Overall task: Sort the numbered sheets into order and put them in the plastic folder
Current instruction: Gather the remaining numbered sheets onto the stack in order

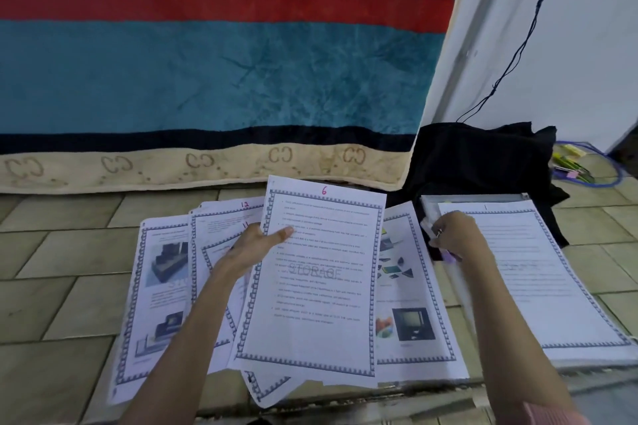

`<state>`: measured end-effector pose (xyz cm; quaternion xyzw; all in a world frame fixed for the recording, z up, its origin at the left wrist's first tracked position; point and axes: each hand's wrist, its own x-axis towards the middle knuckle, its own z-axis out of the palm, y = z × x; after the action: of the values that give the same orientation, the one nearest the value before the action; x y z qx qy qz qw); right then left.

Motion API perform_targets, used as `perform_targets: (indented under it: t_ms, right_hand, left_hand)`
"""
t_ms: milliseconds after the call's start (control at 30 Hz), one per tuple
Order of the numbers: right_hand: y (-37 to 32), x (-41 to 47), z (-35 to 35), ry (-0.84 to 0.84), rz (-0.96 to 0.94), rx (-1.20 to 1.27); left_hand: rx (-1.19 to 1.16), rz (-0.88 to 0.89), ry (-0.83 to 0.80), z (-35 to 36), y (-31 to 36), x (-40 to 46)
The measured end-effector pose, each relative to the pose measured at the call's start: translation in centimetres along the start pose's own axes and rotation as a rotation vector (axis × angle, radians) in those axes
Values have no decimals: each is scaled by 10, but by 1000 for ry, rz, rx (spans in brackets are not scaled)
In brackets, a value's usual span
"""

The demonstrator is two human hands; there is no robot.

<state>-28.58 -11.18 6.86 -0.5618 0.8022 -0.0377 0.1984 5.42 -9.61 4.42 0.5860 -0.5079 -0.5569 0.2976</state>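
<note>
A: Nearest the camera, what do the two hands have?

B: The left hand [257, 245] grips the sheet numbered 6 [310, 283] at its left edge, thumb on top of the page, fingers under it. That sheet sits tilted above the rest. The right hand [455, 235] is curled at the left edge of the plastic folder [518, 197], pinching something pale there; whether that is the folder's clear cover or a page edge, I cannot tell. A pink sleeve [549, 416] shows at the bottom right.

A: And the other sheets?

B: They lie fanned on the tiled floor [51, 286] under and around sheet 6. To the left lies a sheet with device pictures [155, 286]; behind the left hand is the sheet numbered 12 [221, 217], with another page marked 11 partly showing just below it. To the right of sheet 6 a sheet with coloured photos [407, 304] peeks out. A corner of one more page sticks out beneath sheet 6 at the near edge.

A: Where is the folder itself?

B: On the floor at the right, just beside the fan. The sheet numbered 1 [538, 269] lies flat on it.

A: Farther back?

B: A black cloth [476, 162] is heaped behind the folder. Beyond the sheets hangs a teal blanket [207, 72] with a red stripe and a beige border, reaching the floor. At the far right are a white wall [569, 45], a thin black cable [518, 45] hanging down it, and a blue cord [607, 179] with some small yellow-green items on the tiles.
</note>
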Motion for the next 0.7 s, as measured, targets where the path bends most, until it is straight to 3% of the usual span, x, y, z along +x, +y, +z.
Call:
perform_targets:
  t_ms: [133, 267, 367, 433, 533, 700]
  right_hand:
    - [-8, -14, -36, 64, 47, 323]
    - [-51, -13, -44, 44, 37, 1330]
    - [-106, -25, -32, -47, -54, 1800]
    - [-137, -31, -20, 26, -218, 1796]
    - [-167, -38, -11, 224, -403, 1557]
    - [-184, -39, -13, 521, -482, 1207]
  left_hand:
    - [-3, 0, 0, -1, 3, -7]
    - [4, 38, -5, 2, 10, -10]
    - [81, 57, 22, 5, 18, -9]
    - [111, 61, 7, 7, 24, -10]
    - [115, 86, -17, 11, 34, -14]
    - [115, 174, -13, 13, 45, -20]
